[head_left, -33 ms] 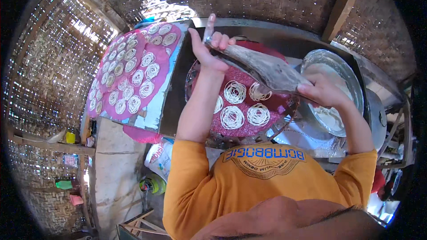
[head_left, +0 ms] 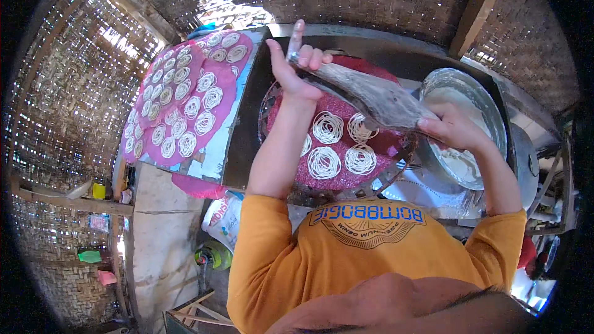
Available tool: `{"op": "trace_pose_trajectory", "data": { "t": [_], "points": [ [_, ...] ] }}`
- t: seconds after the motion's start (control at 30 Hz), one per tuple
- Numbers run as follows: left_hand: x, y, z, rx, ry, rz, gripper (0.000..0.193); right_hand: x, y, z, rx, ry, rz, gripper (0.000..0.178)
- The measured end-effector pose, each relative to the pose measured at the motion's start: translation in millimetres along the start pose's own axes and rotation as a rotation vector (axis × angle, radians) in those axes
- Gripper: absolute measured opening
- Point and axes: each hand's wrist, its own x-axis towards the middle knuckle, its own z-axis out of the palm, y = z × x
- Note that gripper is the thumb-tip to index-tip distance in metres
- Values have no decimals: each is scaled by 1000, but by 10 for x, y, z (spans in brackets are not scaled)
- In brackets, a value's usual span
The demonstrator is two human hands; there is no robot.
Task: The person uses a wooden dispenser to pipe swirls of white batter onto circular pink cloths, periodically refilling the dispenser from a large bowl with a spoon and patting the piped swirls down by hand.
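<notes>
A long, grey, weathered wooden tool (head_left: 380, 96) slants between my two hands, above a round pink mesh sheet (head_left: 337, 180). At its far left end is my left hand (head_left: 298, 74), with some fingers curled over the wood, the index finger pointing up and the thumb held away. My right hand (head_left: 451, 127) grips the nearer right end, thumb on top. The tool's underside is hidden. Beneath it, several flat coils of pale dough strands (head_left: 327, 127) lie on the sheet. A metal basin (head_left: 493, 104) of white batter or dough (head_left: 461, 164) stands right of the sheet, partly behind my right hand.
On the left, a raised board (head_left: 213, 164) bears pink sheets (head_left: 192, 127) covered with similar coils. Nearer me are a white bucket (head_left: 221, 219) and a green gas cylinder (head_left: 216, 256). A woven bamboo wall (head_left: 359, 0) and a wooden post (head_left: 479, 9) bound the far side.
Both hands and the wooden tool have shifted very slightly to the right. The grip looks the same, and the coils stay where they were.
</notes>
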Motion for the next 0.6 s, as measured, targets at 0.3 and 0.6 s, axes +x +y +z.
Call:
{"op": "trace_pose_trajectory", "data": {
  "t": [0.3, 0.6],
  "points": [
    [98, -337, -242, -124, -150, -362, 68, -65, 155, -35, -39, 116, 23, 47],
    [-151, -951, -489, 976, -17, -693, 49, -46, 242, 1, 25, 168, -37, 43]
  ]
}}
